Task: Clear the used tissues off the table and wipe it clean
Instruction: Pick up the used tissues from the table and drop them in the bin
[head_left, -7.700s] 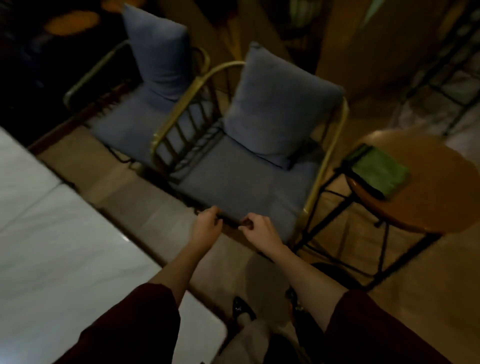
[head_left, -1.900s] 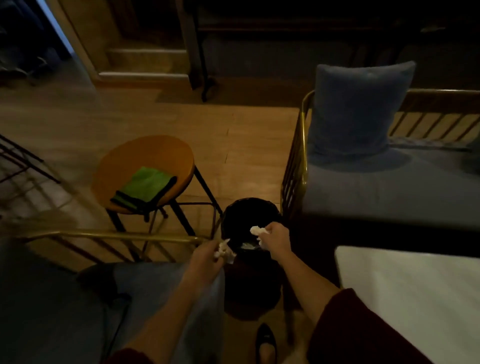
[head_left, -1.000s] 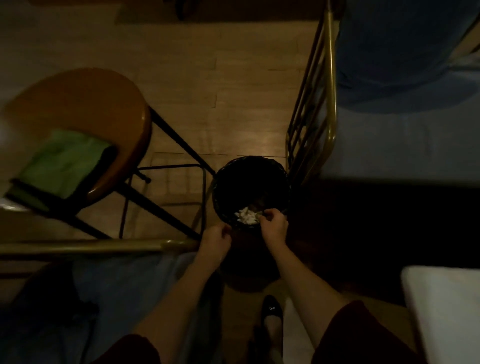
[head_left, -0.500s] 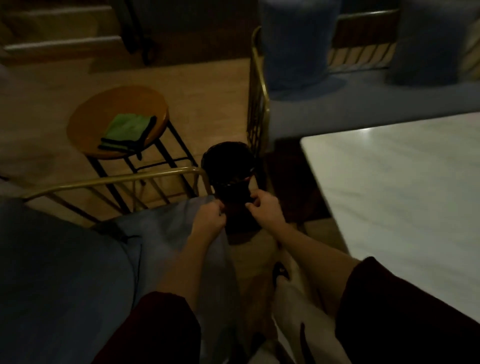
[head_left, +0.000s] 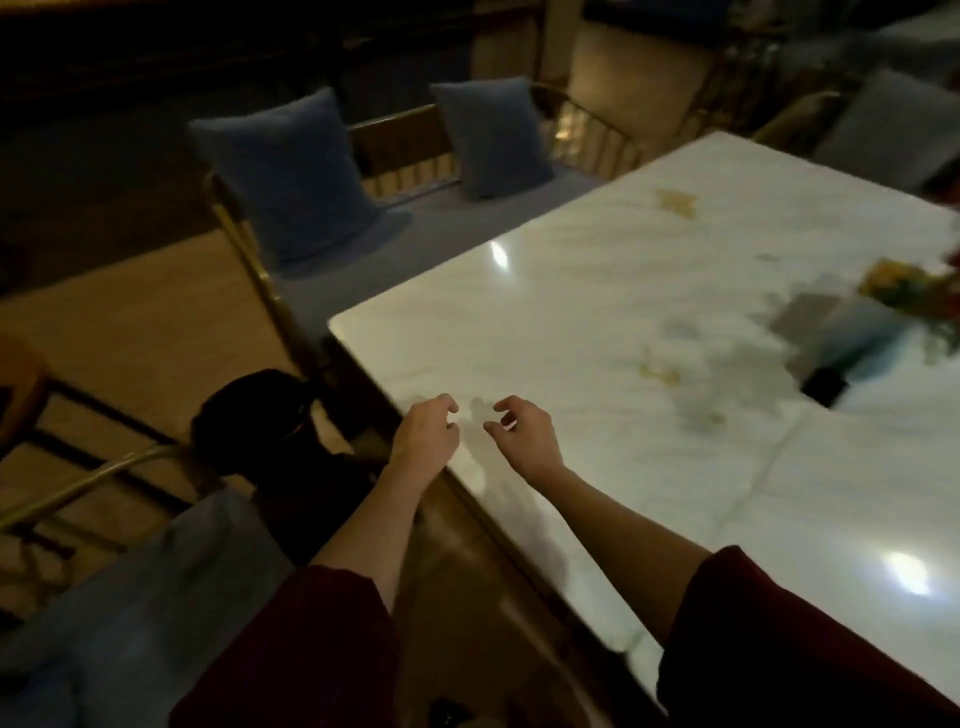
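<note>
Head view: left hand (head_left: 426, 431) and right hand (head_left: 524, 434) hover loosely curled, empty, over the stained tabletop (head_left: 519, 322) near its edge. Half a second ago both were at the black bin (head_left: 249, 421) beside it.

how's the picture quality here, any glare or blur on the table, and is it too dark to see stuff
Head view: dim warm light, with the white table the brightest area and two glare spots on it. Head view: the flowers at the right edge are smeared by motion blur; the black bin on the floor is nearly lost in shadow, yet yellowish stains show clearly.
</note>
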